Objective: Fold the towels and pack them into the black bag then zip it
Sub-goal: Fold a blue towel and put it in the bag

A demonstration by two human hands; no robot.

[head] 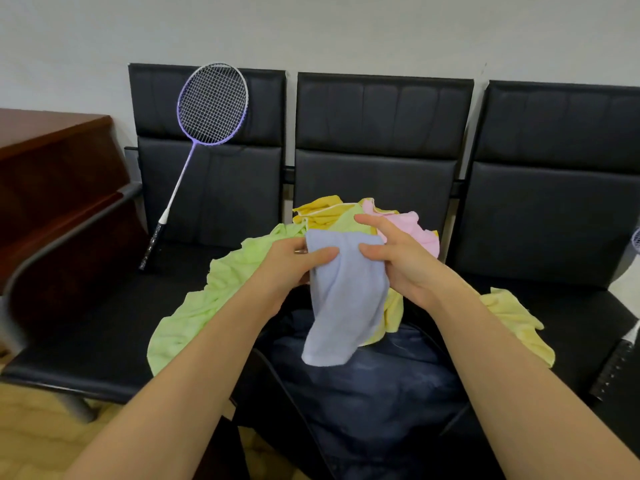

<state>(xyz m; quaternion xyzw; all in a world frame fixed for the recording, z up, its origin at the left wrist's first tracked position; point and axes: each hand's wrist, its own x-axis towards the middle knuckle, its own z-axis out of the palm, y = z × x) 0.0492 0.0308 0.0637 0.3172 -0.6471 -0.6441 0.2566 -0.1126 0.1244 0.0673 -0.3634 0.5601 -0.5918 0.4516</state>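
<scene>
I have the blue towel (346, 299) pinched at its top edge in both hands: my left hand (294, 261) has thumb and fingers closed on the left corner, my right hand (398, 258) closes thumb and lower fingers on the right corner, with the index finger stretched out past it. The towel hangs down loose from that grip, apparently doubled over but not yet a tidy fold.

Directly below the grip lies the black bag (363, 393), on the seat (104, 323). I cannot tell whether its zip is open, and I see no towel inside it. Just beyond the grip sit the other towels in a heap: a green towel (207, 299) spreading off to the left, orange (322, 209) and pink (412, 226) ones behind, a yellow towel (516, 323) out to the right.

By my reckoning the job is barely begun: one towel in hand, the rest unfolded, packing and zipping all left.
</scene>
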